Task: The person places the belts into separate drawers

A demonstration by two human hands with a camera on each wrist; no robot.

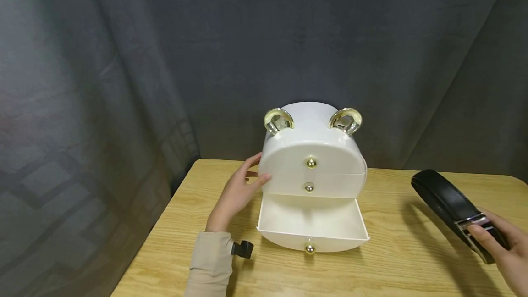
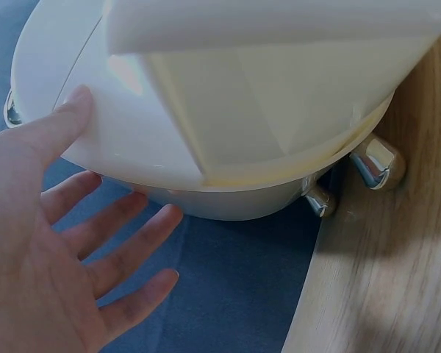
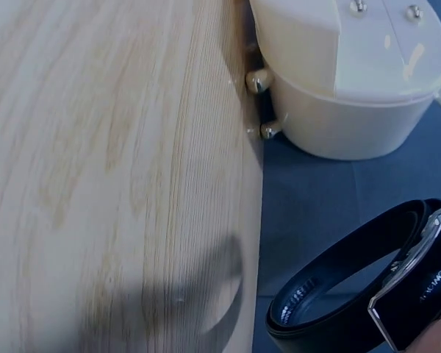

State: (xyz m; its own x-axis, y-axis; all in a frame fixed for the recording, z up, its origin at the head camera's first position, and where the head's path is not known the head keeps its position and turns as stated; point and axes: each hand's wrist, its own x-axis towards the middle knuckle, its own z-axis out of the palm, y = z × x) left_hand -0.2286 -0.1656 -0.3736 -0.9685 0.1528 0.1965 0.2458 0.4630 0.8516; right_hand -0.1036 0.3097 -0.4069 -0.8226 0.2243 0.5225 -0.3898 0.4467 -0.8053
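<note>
A white drawer box (image 1: 309, 127) with two gold ears and gold knobs stands on the table, its bottom drawer (image 1: 307, 214) pulled out with nothing in it. My left hand (image 1: 237, 191) is at the box's left side, fingers spread, the thumb touching its front edge; the left wrist view shows the same hand (image 2: 66, 243) with the fingers reaching along the side. Off to the right, my right hand (image 1: 509, 246) grips a coiled black leather belt (image 1: 443, 198) by its metal buckle end, above the table. The belt's loop (image 3: 338, 265) shows in the right wrist view.
The light wooden table (image 1: 392, 265) carries the box near its back edge. A dark grey curtain (image 1: 264, 49) hangs behind the table and along the left. The two upper drawers (image 1: 284, 168) are closed.
</note>
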